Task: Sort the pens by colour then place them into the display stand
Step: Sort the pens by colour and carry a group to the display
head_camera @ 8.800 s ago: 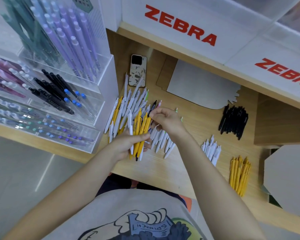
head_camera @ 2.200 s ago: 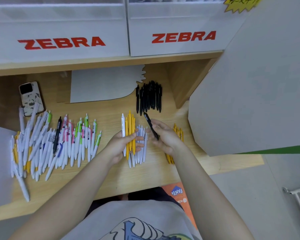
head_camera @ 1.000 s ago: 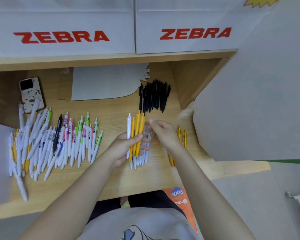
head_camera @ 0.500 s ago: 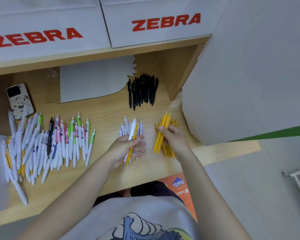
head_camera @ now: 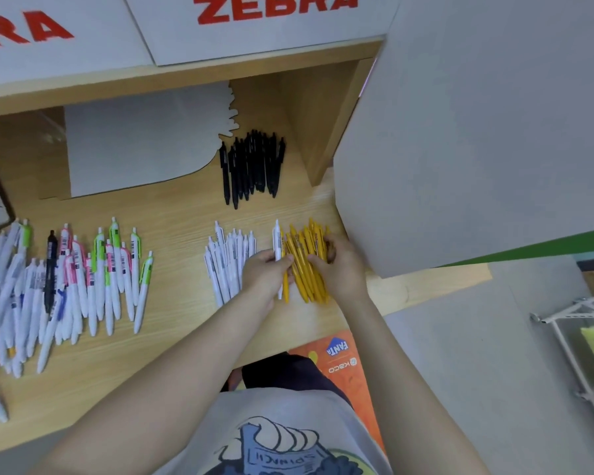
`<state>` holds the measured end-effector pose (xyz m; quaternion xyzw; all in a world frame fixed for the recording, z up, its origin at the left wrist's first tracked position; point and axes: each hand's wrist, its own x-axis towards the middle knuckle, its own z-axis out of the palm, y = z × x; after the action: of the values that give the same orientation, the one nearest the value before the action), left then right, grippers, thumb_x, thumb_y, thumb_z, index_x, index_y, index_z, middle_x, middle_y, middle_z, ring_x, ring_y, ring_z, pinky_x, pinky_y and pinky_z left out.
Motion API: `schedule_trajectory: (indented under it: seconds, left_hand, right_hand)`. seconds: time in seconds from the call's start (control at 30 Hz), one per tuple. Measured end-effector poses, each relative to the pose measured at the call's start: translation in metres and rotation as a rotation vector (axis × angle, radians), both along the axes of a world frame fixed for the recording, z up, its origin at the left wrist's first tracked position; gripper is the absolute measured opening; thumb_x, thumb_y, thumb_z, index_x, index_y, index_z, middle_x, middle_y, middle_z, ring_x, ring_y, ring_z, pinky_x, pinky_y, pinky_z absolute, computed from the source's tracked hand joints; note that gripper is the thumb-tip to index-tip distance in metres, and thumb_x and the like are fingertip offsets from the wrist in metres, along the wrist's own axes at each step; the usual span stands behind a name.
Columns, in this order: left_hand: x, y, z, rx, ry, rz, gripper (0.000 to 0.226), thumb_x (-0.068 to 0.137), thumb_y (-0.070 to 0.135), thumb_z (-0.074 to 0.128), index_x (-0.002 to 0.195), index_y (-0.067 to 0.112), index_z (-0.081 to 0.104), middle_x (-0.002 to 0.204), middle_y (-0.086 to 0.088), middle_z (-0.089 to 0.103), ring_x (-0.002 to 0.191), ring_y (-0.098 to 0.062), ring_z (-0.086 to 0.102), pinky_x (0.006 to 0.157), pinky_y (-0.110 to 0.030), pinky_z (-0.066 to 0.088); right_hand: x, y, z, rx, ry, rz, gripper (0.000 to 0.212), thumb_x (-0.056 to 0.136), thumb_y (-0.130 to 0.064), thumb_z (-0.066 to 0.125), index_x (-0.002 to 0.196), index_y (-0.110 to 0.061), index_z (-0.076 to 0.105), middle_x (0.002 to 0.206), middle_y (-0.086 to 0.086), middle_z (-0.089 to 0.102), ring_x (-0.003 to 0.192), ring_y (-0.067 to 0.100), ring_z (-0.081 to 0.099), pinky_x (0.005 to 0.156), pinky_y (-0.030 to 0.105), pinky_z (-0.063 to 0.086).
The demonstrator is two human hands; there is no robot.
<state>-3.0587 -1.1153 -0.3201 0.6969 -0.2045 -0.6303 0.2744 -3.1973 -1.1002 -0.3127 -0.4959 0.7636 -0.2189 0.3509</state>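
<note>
Now that the yellow pens (head_camera: pixel 306 265) got dropped at 3 o'clock, they're being squared up, fingers (head_camera: pixel 318 260) curled round them; one white pen (head_camera: pixel 277 248) is still pinched.

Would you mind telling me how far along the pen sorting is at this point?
Done: a black pile, a white pile and a yellow pile lie separated on the wooden shelf. In hand: the left hand holds a white pen beside the yellow pile, while the right hand rests on the yellow pens. Left: the mixed heap of white, pink, green and other pens is unsorted, and no display stand is in view.
</note>
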Motion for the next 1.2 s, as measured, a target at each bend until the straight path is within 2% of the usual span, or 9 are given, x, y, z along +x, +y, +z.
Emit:
schedule_trajectory:
  seconds: [0.07,0.17,0.37,0.53,0.73,0.9,0.97,1.07,1.2]
  left_hand:
    - [-0.003,0.001,-0.003,-0.018,-0.051,0.001,0.016,0.093,0.016,0.069,0.104,0.004,0.073,0.095,-0.014,0.073,0.069,-0.021,0.069,0.061,-0.027,0.058]
    - [-0.006,0.0,-0.002,-0.034,-0.033,0.035,0.008,0.096,0.014,0.066,0.096,0.01,0.073,0.093,-0.011,0.074,0.085,-0.026,0.072,0.082,-0.037,0.06]
    - [0.0,0.005,0.002,0.018,0.02,0.029,0.01,0.098,0.014,0.063,0.103,0.008,0.069,0.092,-0.012,0.065,0.085,-0.02,0.064,0.083,-0.035,0.06]
    - [0.004,0.01,0.006,0.021,0.076,0.004,0.015,0.099,0.013,0.061,0.109,0.006,0.068,0.093,-0.013,0.064,0.087,-0.021,0.065,0.077,-0.029,0.061]
    - [0.022,0.015,0.009,-0.028,0.022,-0.091,0.014,0.097,0.012,0.064,0.108,0.005,0.069,0.093,-0.014,0.06,0.084,-0.028,0.067,0.062,-0.024,0.06]
    - [0.056,0.017,0.009,-0.132,-0.179,-0.146,0.03,0.091,0.021,0.073,0.119,0.018,0.063,0.102,-0.004,0.068,0.084,-0.023,0.071,0.077,-0.035,0.06]
    - [0.076,0.019,0.009,-0.183,-0.329,-0.143,0.027,0.089,0.029,0.075,0.112,0.023,0.064,0.098,0.003,0.068,0.09,-0.014,0.066,0.082,-0.028,0.052]
    - [0.103,0.023,0.007,-0.202,-0.47,-0.064,0.022,0.087,0.034,0.075,0.099,0.016,0.07,0.092,0.007,0.068,0.086,-0.009,0.062,0.071,-0.019,0.042]
    - [0.123,0.027,0.0,-0.208,-0.597,-0.084,0.022,0.089,0.028,0.074,0.1,0.01,0.071,0.085,0.006,0.062,0.085,-0.016,0.057,0.074,-0.026,0.042]
  right_hand:
    - [0.0,0.009,-0.001,0.001,0.058,0.029,0.05,0.09,-0.03,0.069,0.134,-0.011,0.055,0.111,0.006,0.054,0.096,0.02,0.055,0.085,0.029,0.046]
    - [0.002,0.022,-0.004,0.032,0.107,0.053,0.051,0.093,-0.034,0.064,0.137,-0.011,0.051,0.122,0.013,0.048,0.102,0.026,0.058,0.076,0.023,0.039]
    - [0.004,0.031,-0.011,0.13,0.201,0.028,0.055,0.093,-0.043,0.061,0.127,-0.001,0.051,0.119,0.017,0.049,0.091,0.032,0.059,0.064,0.026,0.036]
    - [0.006,0.027,-0.009,0.123,0.162,0.08,0.052,0.093,-0.044,0.062,0.126,-0.005,0.053,0.106,0.009,0.044,0.077,0.022,0.051,0.064,0.026,0.037]
    - [0.0,0.029,-0.007,0.084,0.185,0.091,0.047,0.092,-0.042,0.063,0.118,-0.003,0.057,0.104,0.012,0.048,0.084,0.03,0.056,0.065,0.028,0.039]
    - [0.007,0.029,0.001,0.056,0.281,0.14,0.052,0.095,-0.043,0.059,0.125,-0.001,0.054,0.112,0.018,0.051,0.086,0.033,0.058,0.063,0.029,0.039]
    - [0.014,0.028,0.007,0.012,0.276,0.138,0.051,0.095,-0.039,0.06,0.128,0.0,0.054,0.115,0.019,0.051,0.088,0.034,0.059,0.065,0.029,0.041]
    - [0.037,0.026,0.011,-0.043,0.175,0.178,0.045,0.096,-0.034,0.06,0.13,-0.004,0.056,0.121,0.018,0.053,0.093,0.031,0.059,0.072,0.029,0.047]
    - [0.082,0.012,0.0,0.122,-0.009,0.282,0.048,0.095,-0.036,0.062,0.129,-0.003,0.056,0.11,0.012,0.058,0.092,0.021,0.057,0.076,0.026,0.042]
